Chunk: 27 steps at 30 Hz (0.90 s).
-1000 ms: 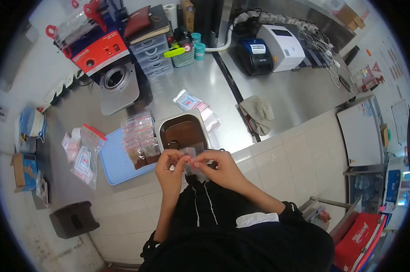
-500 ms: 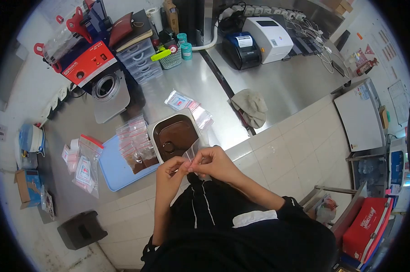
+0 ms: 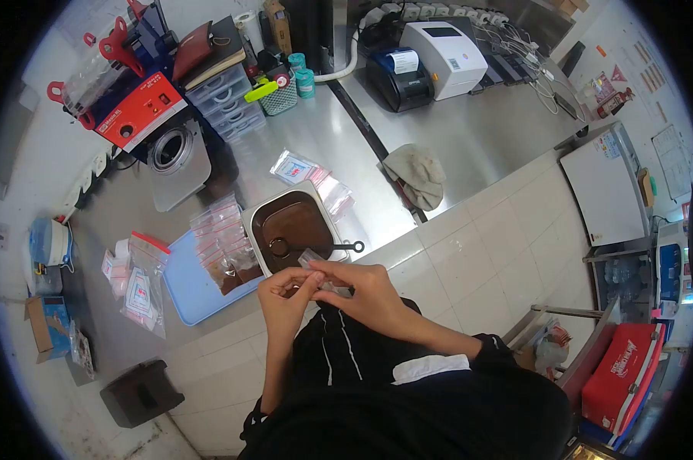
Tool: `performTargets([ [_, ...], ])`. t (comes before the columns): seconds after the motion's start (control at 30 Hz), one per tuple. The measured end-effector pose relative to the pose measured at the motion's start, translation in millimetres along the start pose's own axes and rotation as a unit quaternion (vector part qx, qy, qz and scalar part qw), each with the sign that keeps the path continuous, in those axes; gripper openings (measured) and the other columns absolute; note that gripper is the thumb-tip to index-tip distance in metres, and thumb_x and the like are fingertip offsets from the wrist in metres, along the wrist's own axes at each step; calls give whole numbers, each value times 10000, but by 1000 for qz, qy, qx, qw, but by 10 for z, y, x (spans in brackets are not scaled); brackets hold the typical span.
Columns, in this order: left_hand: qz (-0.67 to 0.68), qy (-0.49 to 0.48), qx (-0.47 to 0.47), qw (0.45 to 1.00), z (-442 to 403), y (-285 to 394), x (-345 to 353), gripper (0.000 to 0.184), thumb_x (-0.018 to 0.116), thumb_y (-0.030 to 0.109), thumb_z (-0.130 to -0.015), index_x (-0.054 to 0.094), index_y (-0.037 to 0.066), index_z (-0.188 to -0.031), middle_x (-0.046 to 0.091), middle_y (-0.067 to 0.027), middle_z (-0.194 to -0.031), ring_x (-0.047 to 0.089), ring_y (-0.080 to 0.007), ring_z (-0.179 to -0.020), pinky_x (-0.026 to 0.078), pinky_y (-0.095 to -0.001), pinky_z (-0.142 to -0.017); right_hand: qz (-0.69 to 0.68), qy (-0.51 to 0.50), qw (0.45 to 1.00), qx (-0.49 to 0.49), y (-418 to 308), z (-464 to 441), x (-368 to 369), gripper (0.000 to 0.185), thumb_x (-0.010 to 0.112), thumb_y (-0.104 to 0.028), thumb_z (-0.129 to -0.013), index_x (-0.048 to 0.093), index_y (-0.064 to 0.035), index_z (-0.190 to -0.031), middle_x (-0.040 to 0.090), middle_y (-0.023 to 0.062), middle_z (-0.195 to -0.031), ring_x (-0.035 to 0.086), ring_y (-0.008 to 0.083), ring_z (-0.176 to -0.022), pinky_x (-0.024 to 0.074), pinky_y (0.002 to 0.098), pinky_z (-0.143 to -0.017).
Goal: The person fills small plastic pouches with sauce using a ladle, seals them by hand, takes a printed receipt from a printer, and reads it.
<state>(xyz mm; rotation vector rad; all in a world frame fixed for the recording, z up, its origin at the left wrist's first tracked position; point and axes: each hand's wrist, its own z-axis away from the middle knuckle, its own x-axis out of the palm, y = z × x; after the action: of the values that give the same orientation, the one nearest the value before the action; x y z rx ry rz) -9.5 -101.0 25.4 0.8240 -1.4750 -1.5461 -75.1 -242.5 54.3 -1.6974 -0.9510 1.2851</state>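
Observation:
My left hand [image 3: 286,298] and my right hand [image 3: 367,294] meet at the counter's front edge, both closed on a small clear plastic bag [image 3: 308,259] whose top pokes up between them. Just beyond is a steel container [image 3: 332,221] of dark brown contents, with a round ladle or scoop in it; its dark handle [image 3: 349,247] rests across the right rim. To the left, several filled zip bags [image 3: 225,234] overlap on a blue tray [image 3: 181,268]. Flat labelled bags [image 3: 294,167] lie behind the container.
A larger labelled bag [image 3: 141,291] lies left of the tray. Farther back are a red-fronted machine [image 3: 141,112], clear drawers [image 3: 227,102], a cloth [image 3: 414,176] and two printers [image 3: 444,59]. A dark stool [image 3: 141,392] stands at lower left.
The view has shifted, moving the counter items left in the frame. My right hand has turned flatter over the bag, its fingers reaching left. The handle at the container's right rim now shows fully.

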Motion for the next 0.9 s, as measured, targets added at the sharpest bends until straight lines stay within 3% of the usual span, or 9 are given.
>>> performTargets([
  [0.07, -4, -8, 1, 1000, -23, -12, -14, 68, 646, 30, -810, 653, -33, -833, 653, -67, -733, 602, -81, -645, 470, -185, -576, -37, 5, 999, 14, 46, 14, 35, 413, 685, -110, -767, 573, -28, -1155, 660, 155, -891, 665, 251, -779, 519, 319, -641],
  [0.17, -12, -14, -1, 1000, -34, -62, -58, 55, 644, 22, -807, 646, -30, -822, 652, -67, -730, 599, -80, -641, 468, -185, -576, -162, -7, 985, 53, 52, -14, 31, 389, 653, -92, -801, 559, -9, -1169, 657, 182, -896, 669, 227, -774, 516, 318, -655],
  [0.3, -25, -26, -17, 999, -64, -47, -89, 58, 624, 31, -824, 622, -24, -807, 642, -54, -736, 584, -73, -650, 468, -188, -597, -194, -16, 979, 65, 82, -32, 13, 351, 595, -69, -843, 544, 11, -1181, 653, 200, -892, 668, 207, -779, 513, 324, -650],
  [0.37, -18, -33, -22, 999, -69, -70, -103, 58, 612, 37, -834, 614, -16, -811, 634, -45, -734, 580, -71, -658, 461, -190, -597, -128, -43, 988, 76, 48, -60, -39, 351, 583, -52, -833, 536, 28, -1172, 650, 205, -878, 671, 245, -769, 517, 318, -654],
  [0.5, -28, -55, -34, 998, -44, 0, -1, 89, 562, 66, -868, 585, -11, -831, 609, -51, -701, 570, -92, -654, 445, -229, -581, -25, -23, 998, 46, 107, -69, 6, 320, 582, -64, -829, 552, -16, -1145, 661, 161, -841, 672, 227, -775, 519, 299, -651],
  [0.57, -109, -54, -13, 993, -13, 90, 108, 127, 532, 82, -888, 555, -2, -795, 566, -27, -677, 513, -75, -630, 412, -222, -565, 180, -52, 982, 16, 111, -83, 26, 228, 590, -112, -797, 537, -6, -992, 632, 168, -756, 640, 314, -697, 500, 369, -593],
  [0.6, -189, -50, 8, 981, -1, 115, 146, 175, 503, 97, -908, 524, 7, -759, 522, -3, -652, 457, -59, -607, 380, -215, -549, 180, -51, 982, 17, 131, -84, 35, 228, 590, -112, -797, 537, -6, -992, 632, 168, -756, 640, 314, -697, 500, 369, -593],
  [0.7, -265, -33, 16, 964, 10, 125, 186, 198, 485, 119, -920, 510, -7, -769, 506, -14, -638, 421, -67, -597, 365, -233, -541, 183, -34, 982, -26, 178, -97, 31, 198, 573, -167, -789, 505, -13, -892, 612, 163, -717, 594, 355, -640, 468, 438, -570],
  [0.9, -257, -71, 21, 964, -47, 8, 84, 222, 466, 155, -937, 505, 8, -775, 481, -6, -621, 395, -60, -555, 326, -223, -495, 157, -118, 980, 29, 302, -65, 105, 219, 520, -200, -816, 518, 19, -811, 589, 185, -653, 575, 367, -587, 457, 456, -560],
])
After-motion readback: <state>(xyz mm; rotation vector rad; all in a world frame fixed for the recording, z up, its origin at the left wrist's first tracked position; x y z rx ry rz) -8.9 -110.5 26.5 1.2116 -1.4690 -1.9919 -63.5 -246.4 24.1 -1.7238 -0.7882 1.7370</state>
